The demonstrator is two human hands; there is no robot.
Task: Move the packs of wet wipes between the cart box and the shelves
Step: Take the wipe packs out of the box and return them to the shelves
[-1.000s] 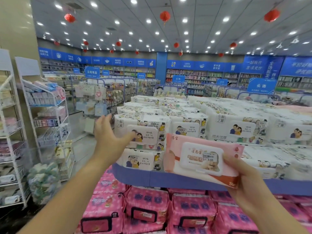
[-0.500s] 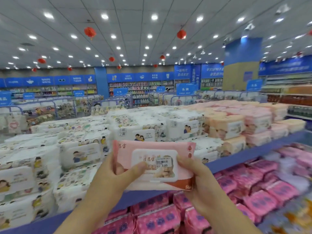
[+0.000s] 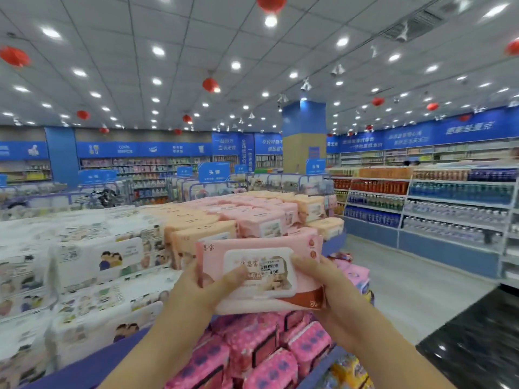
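The left hand (image 3: 196, 290) and right hand (image 3: 328, 283) both grip one pink soft-plastic pack of wet wipes with a white lid (image 3: 262, 265), held just in front of the stacked pink and peach packs (image 3: 261, 217) on the blue-edged shelf (image 3: 92, 369); judging by this, placing remains, and the cart box is out of view

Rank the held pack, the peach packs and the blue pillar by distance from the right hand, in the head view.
1. Held pack: gripped by the right hand.
2. Peach packs: shelf top, behind it.
3. Blue pillar: far back, centre.
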